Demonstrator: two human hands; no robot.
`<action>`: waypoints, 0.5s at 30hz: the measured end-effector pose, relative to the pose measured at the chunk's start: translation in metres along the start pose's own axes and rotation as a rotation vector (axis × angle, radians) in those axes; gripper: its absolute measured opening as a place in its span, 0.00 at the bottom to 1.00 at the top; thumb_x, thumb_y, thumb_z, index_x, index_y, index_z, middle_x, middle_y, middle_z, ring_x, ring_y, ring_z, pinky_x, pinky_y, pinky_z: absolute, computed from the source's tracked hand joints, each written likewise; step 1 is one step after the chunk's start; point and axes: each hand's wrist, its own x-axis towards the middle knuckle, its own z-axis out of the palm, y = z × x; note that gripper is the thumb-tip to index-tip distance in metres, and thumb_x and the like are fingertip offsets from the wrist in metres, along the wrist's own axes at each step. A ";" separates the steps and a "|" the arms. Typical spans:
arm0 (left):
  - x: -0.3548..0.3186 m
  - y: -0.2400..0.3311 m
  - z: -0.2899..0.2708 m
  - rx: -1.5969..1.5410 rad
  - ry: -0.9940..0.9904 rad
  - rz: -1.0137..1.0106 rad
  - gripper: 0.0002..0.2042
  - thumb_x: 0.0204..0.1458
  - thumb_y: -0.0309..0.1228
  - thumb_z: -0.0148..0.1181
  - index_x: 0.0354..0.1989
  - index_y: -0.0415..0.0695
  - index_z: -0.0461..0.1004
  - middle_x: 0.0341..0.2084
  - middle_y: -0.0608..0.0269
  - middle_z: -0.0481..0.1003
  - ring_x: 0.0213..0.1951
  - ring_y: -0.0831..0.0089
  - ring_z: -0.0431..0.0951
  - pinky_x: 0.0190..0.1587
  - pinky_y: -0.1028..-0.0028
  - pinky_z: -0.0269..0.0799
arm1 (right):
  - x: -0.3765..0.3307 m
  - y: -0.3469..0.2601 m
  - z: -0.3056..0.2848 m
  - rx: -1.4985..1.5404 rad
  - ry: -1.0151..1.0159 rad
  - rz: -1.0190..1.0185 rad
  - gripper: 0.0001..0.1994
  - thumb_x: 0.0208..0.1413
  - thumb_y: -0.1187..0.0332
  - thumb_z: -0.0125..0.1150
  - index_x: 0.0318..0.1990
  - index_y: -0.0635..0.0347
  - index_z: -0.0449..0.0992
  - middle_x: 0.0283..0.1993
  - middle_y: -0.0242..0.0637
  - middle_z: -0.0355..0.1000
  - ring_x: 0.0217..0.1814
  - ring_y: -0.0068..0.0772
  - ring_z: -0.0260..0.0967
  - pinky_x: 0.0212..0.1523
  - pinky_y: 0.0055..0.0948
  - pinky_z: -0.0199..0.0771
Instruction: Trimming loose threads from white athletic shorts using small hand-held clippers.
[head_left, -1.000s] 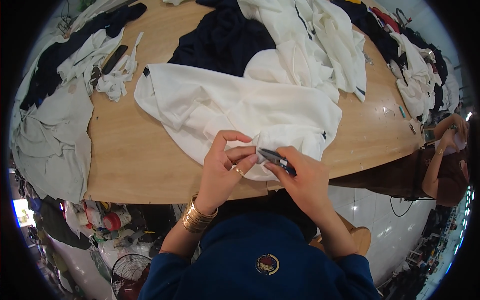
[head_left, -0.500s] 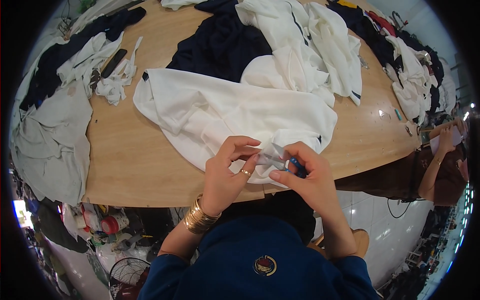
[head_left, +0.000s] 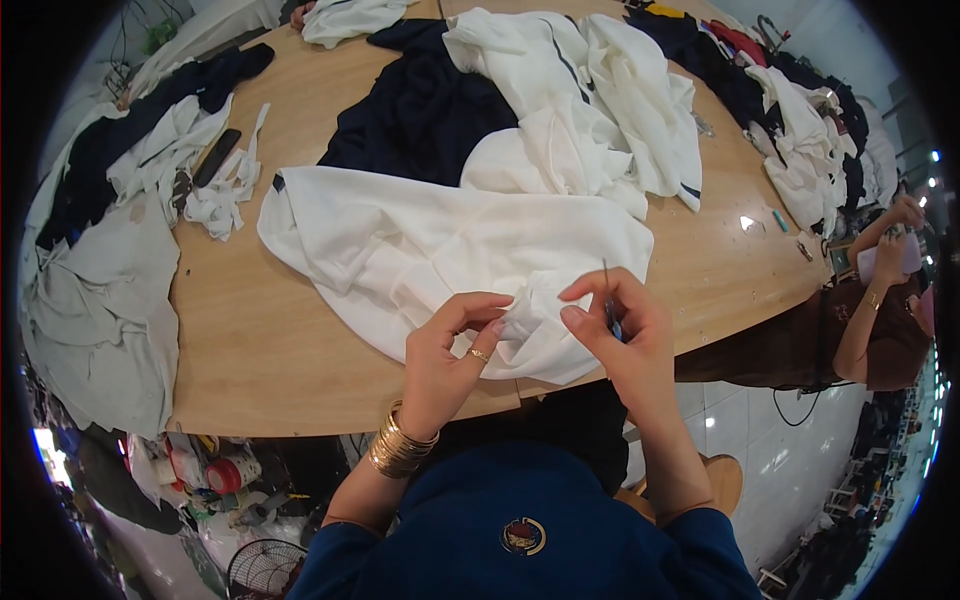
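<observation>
A white garment [head_left: 370, 230] with dark trim lies spread at the near side of the table. My left hand [head_left: 448, 348], with gold bangles at the wrist, is closed in a pinch on a thin white fold of it. In my right hand [head_left: 640, 340] is a pair of small scissors [head_left: 613, 318] with blue handles, held against the palm with the blades pointing away from me. My right thumb and forefinger are a little apart, close to the cloth. Fingers hide most of the scissors.
Behind lie a navy garment [head_left: 415, 120] and more white garments [head_left: 640, 110]. Cloth scraps and a long dark object [head_left: 217, 157] are at left, beside a grey cloth [head_left: 110, 310]. At right are a small teal item [head_left: 780, 221] and a co-worker in brown [head_left: 890, 340].
The scissors have turned from pointing at the pinched cloth to pointing away from me, and my right hand has drawn back from the left. My left hand keeps its pinch, slightly lower.
</observation>
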 end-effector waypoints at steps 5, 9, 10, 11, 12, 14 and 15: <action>-0.005 0.004 -0.002 0.004 0.021 -0.016 0.12 0.49 0.20 0.54 0.43 0.39 0.71 0.29 0.62 0.75 0.32 0.81 0.74 0.37 0.81 0.69 | -0.017 0.009 0.015 -0.212 -0.053 -0.270 0.17 0.42 0.76 0.59 0.43 0.54 0.73 0.31 0.33 0.72 0.24 0.22 0.65 0.26 0.18 0.65; -0.002 0.000 0.001 -0.253 -0.112 -0.143 0.16 0.50 0.19 0.53 0.48 0.38 0.65 0.30 0.62 0.75 0.35 0.81 0.73 0.40 0.82 0.67 | -0.006 0.057 0.029 -0.466 0.010 -0.466 0.23 0.33 0.81 0.59 0.43 0.54 0.74 0.27 0.34 0.70 0.22 0.28 0.69 0.23 0.23 0.68; -0.004 0.002 -0.002 -0.161 -0.114 -0.161 0.15 0.50 0.19 0.54 0.47 0.38 0.65 0.30 0.62 0.75 0.35 0.81 0.73 0.40 0.82 0.67 | -0.007 0.056 0.030 -0.521 0.029 -0.542 0.20 0.35 0.79 0.59 0.42 0.53 0.74 0.26 0.32 0.69 0.21 0.29 0.68 0.21 0.24 0.67; -0.004 0.003 -0.003 -0.151 -0.106 -0.134 0.15 0.50 0.19 0.54 0.47 0.38 0.65 0.30 0.62 0.75 0.35 0.81 0.73 0.40 0.82 0.67 | -0.005 0.055 0.030 -0.575 0.049 -0.616 0.18 0.36 0.77 0.59 0.40 0.52 0.74 0.25 0.31 0.68 0.20 0.30 0.67 0.20 0.26 0.66; -0.003 0.003 -0.004 -0.160 -0.112 -0.130 0.15 0.49 0.19 0.54 0.47 0.38 0.65 0.30 0.61 0.75 0.35 0.80 0.73 0.40 0.82 0.67 | -0.003 0.055 0.031 -0.572 0.055 -0.642 0.18 0.36 0.77 0.59 0.40 0.52 0.74 0.25 0.31 0.68 0.20 0.30 0.67 0.20 0.26 0.66; -0.006 0.004 -0.005 -0.153 -0.110 -0.111 0.16 0.49 0.20 0.55 0.47 0.39 0.65 0.30 0.61 0.75 0.34 0.80 0.73 0.40 0.81 0.67 | -0.001 0.054 0.032 -0.590 0.050 -0.689 0.14 0.37 0.77 0.59 0.36 0.53 0.73 0.25 0.31 0.68 0.20 0.29 0.68 0.19 0.27 0.65; -0.008 0.002 -0.006 -0.149 -0.106 -0.099 0.16 0.49 0.20 0.55 0.47 0.39 0.65 0.30 0.61 0.75 0.34 0.80 0.73 0.40 0.81 0.67 | 0.002 0.053 0.033 -0.588 0.053 -0.702 0.14 0.37 0.77 0.59 0.36 0.53 0.73 0.25 0.31 0.68 0.20 0.29 0.68 0.19 0.27 0.65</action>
